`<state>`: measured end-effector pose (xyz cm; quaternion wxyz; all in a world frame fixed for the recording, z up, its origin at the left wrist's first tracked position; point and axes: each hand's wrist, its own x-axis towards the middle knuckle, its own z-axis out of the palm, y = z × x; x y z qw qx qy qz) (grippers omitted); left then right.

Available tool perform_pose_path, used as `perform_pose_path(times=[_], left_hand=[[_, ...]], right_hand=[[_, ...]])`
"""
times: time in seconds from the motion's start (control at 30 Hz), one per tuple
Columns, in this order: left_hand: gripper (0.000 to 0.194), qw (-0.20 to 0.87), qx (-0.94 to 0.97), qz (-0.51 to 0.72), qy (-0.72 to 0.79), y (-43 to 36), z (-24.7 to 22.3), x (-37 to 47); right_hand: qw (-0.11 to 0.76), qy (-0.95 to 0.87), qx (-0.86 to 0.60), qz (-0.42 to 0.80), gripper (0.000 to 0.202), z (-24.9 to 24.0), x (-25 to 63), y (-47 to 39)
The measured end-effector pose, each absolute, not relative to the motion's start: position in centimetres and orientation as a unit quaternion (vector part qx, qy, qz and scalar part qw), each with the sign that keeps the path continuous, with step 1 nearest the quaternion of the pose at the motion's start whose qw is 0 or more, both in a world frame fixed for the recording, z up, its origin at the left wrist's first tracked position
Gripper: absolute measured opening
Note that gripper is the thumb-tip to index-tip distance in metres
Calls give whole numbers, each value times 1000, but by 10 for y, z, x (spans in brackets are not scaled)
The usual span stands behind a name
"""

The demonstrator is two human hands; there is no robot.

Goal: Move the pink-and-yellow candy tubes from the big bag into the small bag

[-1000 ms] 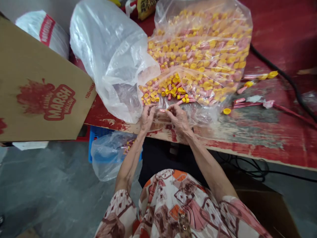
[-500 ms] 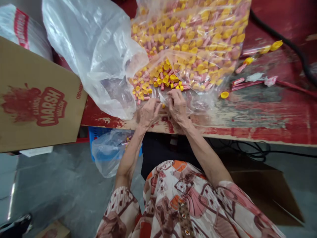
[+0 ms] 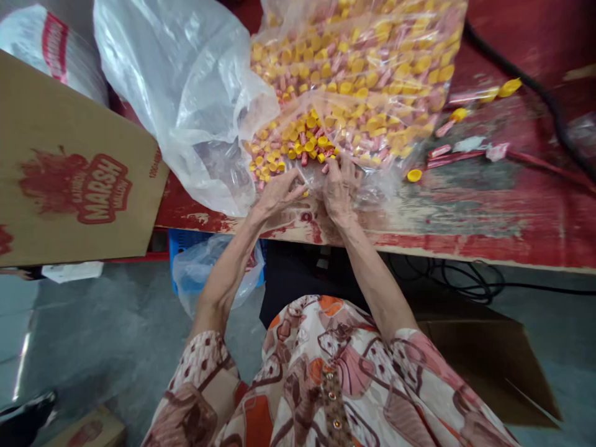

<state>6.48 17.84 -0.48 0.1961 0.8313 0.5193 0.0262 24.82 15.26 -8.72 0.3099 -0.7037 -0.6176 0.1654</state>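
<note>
Here, the left hand (image 3: pixel 280 191) has fingertips at a cap (image 3: pixel 305 194); whether it grips, I cannot tell. At 3 o'clock from it, the right hand (image 3: pixel 342 186) bends its fingers to the tubes (image 3: pixel 304 159), any grasp hidden. The tubes lie at 12 o'clock from the 2 hands, in the mouth of the bag (image 3: pixel 378 189); a box (image 3: pixel 69 118) stands at 9 o'clock.

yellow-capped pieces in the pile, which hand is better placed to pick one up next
Right, most likely: the right hand reaches forward to the near edge of the pile, while the left hand is turned sideways, close to a small yellow piece.
</note>
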Motion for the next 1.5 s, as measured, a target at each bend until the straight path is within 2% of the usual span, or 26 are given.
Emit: perform_pose_path(times=[0.2,0.37,0.57,0.73,0.87,0.97,1.03,1.1,1.2,1.33,1.5], left_hand=[[13,180,835,4,520,147,-2,68],[12,165,808,101,556,134,-1,61],[7,124,757,141,626,125,-31,61],[17,108,764,226,595,121,-47,64],[15,114,746,332,566,131,-61,63],[8,125,749,324,564,132,-61,66],[15,121,754,309,566,128,-59,70],[21,105,750,315,571,125,-59,74],[19,97,735,344,576,125,-67,79],[14,137,741,347,558,128,-75,79],[18,155,721,380,559,121,-77,74]], right_hand=[[317,-629,-691,164,36,-79,254,152],[311,-633,-696,135,41,-79,252,150],[307,-653,-676,153,25,-84,252,154],[343,-656,-634,224,23,-80,250,153],[354,-656,-627,227,21,-83,250,157],[354,-667,-612,237,19,-81,253,155],[359,-675,-592,256,22,-80,256,152],[369,-685,-568,270,30,-83,257,151],[396,-691,-544,266,41,-93,257,154],[443,-679,-534,241,32,-104,256,152],[488,-665,-531,194,28,-107,257,150]])
